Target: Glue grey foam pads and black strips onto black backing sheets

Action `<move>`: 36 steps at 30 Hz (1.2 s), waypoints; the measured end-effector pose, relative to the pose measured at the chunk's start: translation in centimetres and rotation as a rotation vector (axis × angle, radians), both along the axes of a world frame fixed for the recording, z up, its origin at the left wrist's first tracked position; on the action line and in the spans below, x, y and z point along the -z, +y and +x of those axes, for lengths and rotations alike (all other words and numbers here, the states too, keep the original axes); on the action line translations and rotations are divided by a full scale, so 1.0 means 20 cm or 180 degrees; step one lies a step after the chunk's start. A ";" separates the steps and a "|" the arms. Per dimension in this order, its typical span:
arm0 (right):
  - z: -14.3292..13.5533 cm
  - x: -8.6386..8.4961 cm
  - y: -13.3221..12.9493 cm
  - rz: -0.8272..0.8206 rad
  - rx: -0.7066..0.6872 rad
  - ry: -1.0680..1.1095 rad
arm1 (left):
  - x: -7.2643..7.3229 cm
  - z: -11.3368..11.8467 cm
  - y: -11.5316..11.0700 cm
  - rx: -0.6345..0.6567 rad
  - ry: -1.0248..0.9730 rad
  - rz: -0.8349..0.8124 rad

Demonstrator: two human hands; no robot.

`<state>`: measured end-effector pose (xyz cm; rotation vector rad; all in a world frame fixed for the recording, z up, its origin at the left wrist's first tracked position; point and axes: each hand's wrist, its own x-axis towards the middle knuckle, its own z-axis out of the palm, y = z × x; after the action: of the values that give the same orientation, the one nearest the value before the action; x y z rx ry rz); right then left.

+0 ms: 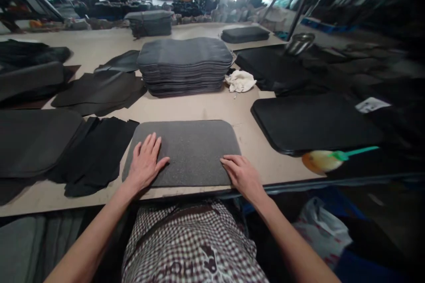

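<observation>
A grey rounded-corner panel of felt-like sheet (192,154) lies flat on the tabletop in front of me, with pale specks across its surface. My left hand (146,163) rests palm down on its left part, fingers stretched out and thumb apart. At the right side, my right hand (242,174) reaches over the panel's edge with slightly bent fingers, its fingertips touching the surface. The right thumb is mostly hidden. Behind the panel stands a tall stack of similar dark grey panels (186,68).
Black cloth pieces (96,154) and dark sheets (36,141) lie to the left. On the right are a black panel stack (315,124), a yellowish bottle with a green nozzle (322,161) and a crumpled white cloth (241,81). The table's front edge runs just before my waist.
</observation>
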<state>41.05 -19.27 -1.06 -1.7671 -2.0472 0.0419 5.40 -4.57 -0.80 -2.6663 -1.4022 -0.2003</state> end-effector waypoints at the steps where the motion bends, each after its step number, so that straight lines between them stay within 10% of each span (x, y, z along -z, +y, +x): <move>1: 0.01 -0.01 0.00 -0.0003 -0.0019 0.0054 | 0.00 0.01 -0.01 0.0097 0.0017 0.0000; 6: 0.01 -0.13 0.06 0.0031 -0.0116 0.0222 | 0.01 0.03 -0.05 0.0355 0.0121 -0.0100; 10: -0.09 -0.21 0.18 -0.0061 -0.1368 0.0195 | 0.02 0.02 -0.04 0.0383 0.0110 -0.0035; 18: -0.24 -0.11 0.45 -0.0282 -0.2834 -0.0293 | 0.04 0.01 -0.04 0.0491 0.0102 0.0036; 22: -0.05 -0.06 0.61 -0.0220 -0.2460 -0.0484 | 0.03 0.01 -0.03 0.0490 0.0100 -0.0007; 26: 0.19 -0.06 0.77 -0.0237 -0.1050 -0.0624 | 0.03 0.01 -0.04 0.0457 0.0121 -0.0041; 30: 0.12 -0.10 0.80 -0.0111 -0.0159 -0.0500 | 0.02 0.02 -0.04 0.0421 0.0144 -0.0055; 36: -0.38 -0.07 0.77 0.0108 -0.2506 -0.0428 | 0.00 0.03 -0.05 0.0397 0.0265 -0.0049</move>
<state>33.35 -3.81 0.41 -0.8640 -2.6903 0.1231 6.00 -5.56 -0.83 -2.7424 -1.2200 -0.0893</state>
